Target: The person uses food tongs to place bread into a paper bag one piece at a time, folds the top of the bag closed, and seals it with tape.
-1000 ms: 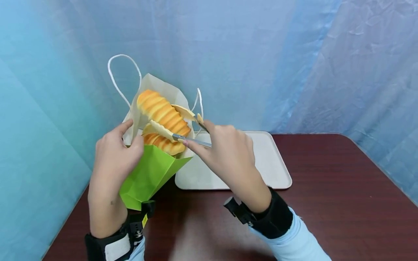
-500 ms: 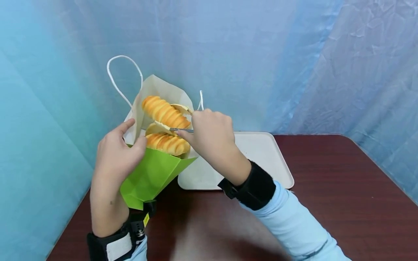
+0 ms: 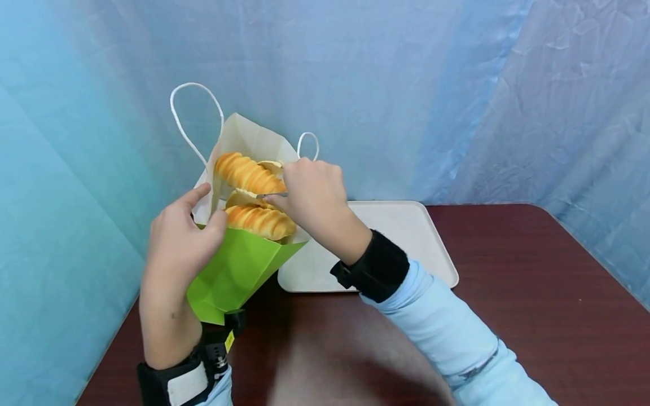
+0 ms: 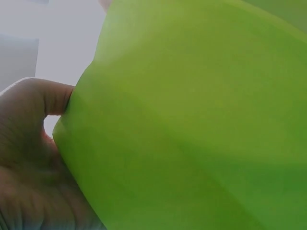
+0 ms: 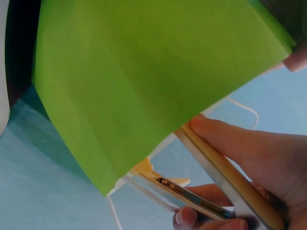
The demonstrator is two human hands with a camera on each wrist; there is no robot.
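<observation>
The left hand point(image 3: 180, 234) has stayed put, thumb and fingers pinching the rim of the green paper bag point(image 3: 236, 270), which stands tilted at the table's left, with white cord handles. Since a second ago the right hand point(image 3: 310, 194) has moved in over the bag's mouth, fingers curled tight round metal tongs point(image 3: 271, 195) with scalloped cream tips. The tongs clamp a glossy ridged bread roll point(image 3: 246, 172), now lower, above a second roll point(image 3: 261, 221) inside. A smooth cream tray point(image 3: 411, 237) lies right, on the dark wood table point(image 3: 533, 316).

Left hand point(image 3: 178, 237) pinching, right hand point(image 3: 310, 194) clenched.
</observation>
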